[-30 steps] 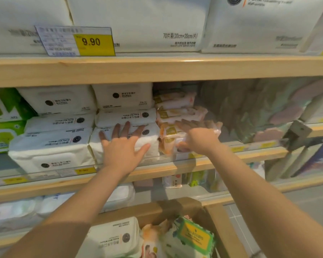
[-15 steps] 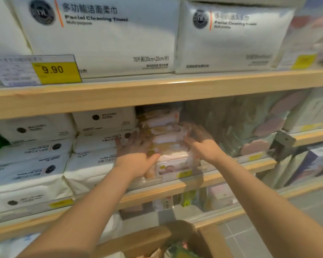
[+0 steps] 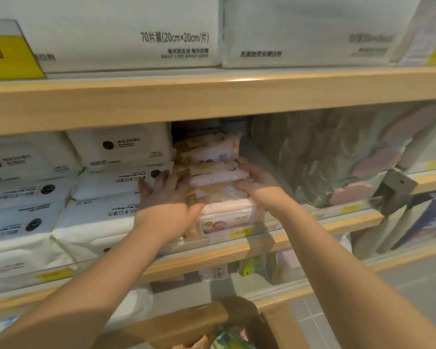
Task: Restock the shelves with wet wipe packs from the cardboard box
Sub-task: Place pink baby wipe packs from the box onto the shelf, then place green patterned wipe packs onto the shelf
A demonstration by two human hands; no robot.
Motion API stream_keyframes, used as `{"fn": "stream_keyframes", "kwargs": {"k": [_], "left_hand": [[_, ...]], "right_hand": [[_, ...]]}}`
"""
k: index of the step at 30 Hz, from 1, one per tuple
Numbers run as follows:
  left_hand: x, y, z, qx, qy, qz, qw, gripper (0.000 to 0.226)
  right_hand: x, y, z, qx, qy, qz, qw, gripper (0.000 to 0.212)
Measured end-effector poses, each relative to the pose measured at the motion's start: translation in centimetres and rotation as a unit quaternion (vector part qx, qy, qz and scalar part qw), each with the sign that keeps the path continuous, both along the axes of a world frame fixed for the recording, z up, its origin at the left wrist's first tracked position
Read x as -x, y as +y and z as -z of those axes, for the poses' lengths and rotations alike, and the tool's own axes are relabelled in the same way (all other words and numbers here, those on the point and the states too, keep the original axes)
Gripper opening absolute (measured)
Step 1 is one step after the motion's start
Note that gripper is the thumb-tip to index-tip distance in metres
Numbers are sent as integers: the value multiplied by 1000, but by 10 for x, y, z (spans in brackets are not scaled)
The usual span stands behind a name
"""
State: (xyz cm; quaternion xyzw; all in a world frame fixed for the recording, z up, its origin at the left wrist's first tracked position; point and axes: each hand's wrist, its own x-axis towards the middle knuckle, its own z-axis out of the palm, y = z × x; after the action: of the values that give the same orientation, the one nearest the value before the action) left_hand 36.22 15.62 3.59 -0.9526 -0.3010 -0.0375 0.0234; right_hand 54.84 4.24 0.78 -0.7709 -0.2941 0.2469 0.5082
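A stack of pink and yellow wet wipe packs (image 3: 219, 217) sits on the middle shelf (image 3: 239, 250), between white packs and pastel ones. My left hand (image 3: 166, 200) presses flat against the stack's left side, fingers straight and thumb spread across the front. My right hand (image 3: 258, 185) curls its fingers round the right end of a pink pack (image 3: 217, 178) in the upper part of the stack. The brown cardboard box (image 3: 176, 323) is at the bottom edge, with a green and yellow pack (image 3: 228, 340) showing inside it.
White wet wipe packs (image 3: 103, 215) are stacked to the left of the pink stack. Pastel packs (image 3: 337, 157) fill the right side. A clear lip (image 3: 295, 222) runs along the shelf front. The upper shelf board (image 3: 212, 96) carries large white towel packs (image 3: 126, 34).
The view has moved closer to the shelf. My left hand shifted right from the white packs onto the pink stack. My right hand brought its pack into the stack.
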Motion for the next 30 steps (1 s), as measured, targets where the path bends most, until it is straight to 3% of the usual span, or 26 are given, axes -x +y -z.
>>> {"fn": "stream_keyframes", "kwargs": {"k": [4,10,14,18,21,24,27,30], "left_hand": [[0,-2,0,15,-5,-20,1000,72],[-3,-1,7,7,-13,-60,998,70],[-7,-2,10,7,-3,-74,997,65],[-6,-4,7,12,-2,-72,997,64],[0,-5,-1,33,-13,-53,998,62],[17,-16,-13,24,-63,-26,997,54],[52,-39,-20,2,-100,21,995,53],[100,-60,-10,38,-125,51,990,57]], "right_hand": [[1,4,3,-26,6,31,999,60],[1,3,8,-76,59,60,994,40],[7,16,15,-43,-37,110,992,40],[8,15,1,109,-135,82,981,47],[10,2,-16,228,-225,46,946,50],[29,-20,-33,234,-265,43,935,61],[66,-53,-51,237,-295,17,926,48],[108,-91,-56,223,-357,-1,907,47]]}}
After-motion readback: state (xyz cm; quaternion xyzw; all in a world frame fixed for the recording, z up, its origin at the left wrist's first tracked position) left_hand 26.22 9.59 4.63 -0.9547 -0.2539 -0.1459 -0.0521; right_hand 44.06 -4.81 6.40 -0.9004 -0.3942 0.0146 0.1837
